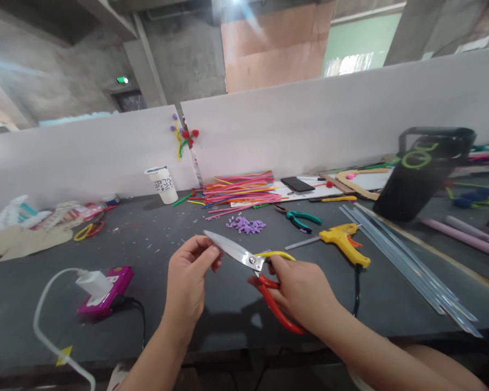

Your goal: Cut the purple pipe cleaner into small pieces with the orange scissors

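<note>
My right hand (303, 285) grips a pair of scissors (235, 251) with one red and one yellow handle, held above the table. Their blades look closed together and point to the left. At the blade tips is my left hand (187, 274), its thumb and fingers pinched; anything between them is hidden or too small to make out. Just beyond the blades lies a pile of short purple pieces (246, 224). Behind that pile is a bundle of pink, red and yellow pipe cleaners (240, 190).
To the right are teal-handled pliers (303, 220), a yellow glue gun (342, 241), clear glue sticks (411, 266) and a black bottle (421, 179). A white cup (163, 186) stands behind. At left are a magenta power strip (108, 293) with a white cable and other scissors (89, 230).
</note>
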Motion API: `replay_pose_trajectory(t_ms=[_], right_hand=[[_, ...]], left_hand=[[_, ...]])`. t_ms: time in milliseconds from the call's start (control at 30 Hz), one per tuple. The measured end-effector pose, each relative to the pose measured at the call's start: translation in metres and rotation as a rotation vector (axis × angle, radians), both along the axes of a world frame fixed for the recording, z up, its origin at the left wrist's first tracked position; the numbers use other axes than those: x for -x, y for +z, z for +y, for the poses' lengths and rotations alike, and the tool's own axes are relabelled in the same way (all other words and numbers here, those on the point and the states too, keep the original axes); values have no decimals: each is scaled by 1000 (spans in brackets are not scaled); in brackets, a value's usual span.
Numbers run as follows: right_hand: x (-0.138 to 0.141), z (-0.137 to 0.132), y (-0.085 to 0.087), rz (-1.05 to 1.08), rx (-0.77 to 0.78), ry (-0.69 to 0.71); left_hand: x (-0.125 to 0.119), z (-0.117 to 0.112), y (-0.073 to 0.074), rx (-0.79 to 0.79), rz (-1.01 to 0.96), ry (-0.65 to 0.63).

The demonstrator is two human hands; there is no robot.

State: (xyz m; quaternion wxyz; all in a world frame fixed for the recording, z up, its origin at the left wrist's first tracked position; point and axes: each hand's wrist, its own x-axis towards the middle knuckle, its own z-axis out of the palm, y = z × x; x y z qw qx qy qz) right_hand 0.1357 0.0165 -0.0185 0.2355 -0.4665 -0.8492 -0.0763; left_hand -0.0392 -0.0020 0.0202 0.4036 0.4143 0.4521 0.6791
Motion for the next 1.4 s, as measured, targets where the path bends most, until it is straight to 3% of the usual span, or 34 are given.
replay_pose_trajectory(t_ms=[100,233,367,467,633,967,1067,1267,1400], right_hand=[[1,1,5,102,149,-18],[6,1,13,453,490,84],[10,2,23,822,762,152],[10,4,28,976,900,156],[7,8,27,972,936,197],[8,8,24,949,937,204],[8,9,22,976,964,221],[7,10,28,994,1032,302],[6,10,30,967,1036,325]], left_hand=[[1,-1,-1,11,2,-7],[-1,1,-4,57,66,-64],[-10,1,-7,128,341,-121],[-17,-1,-9,109,583,-150],[-24,-3,-13,15,771,-169],[-27,-5,-13,3,832,-168],[-26,-5,-11,53,760,-205],[-21,-2,-12,356,160,-488],[-21,-1,-14,426,12,-550]])
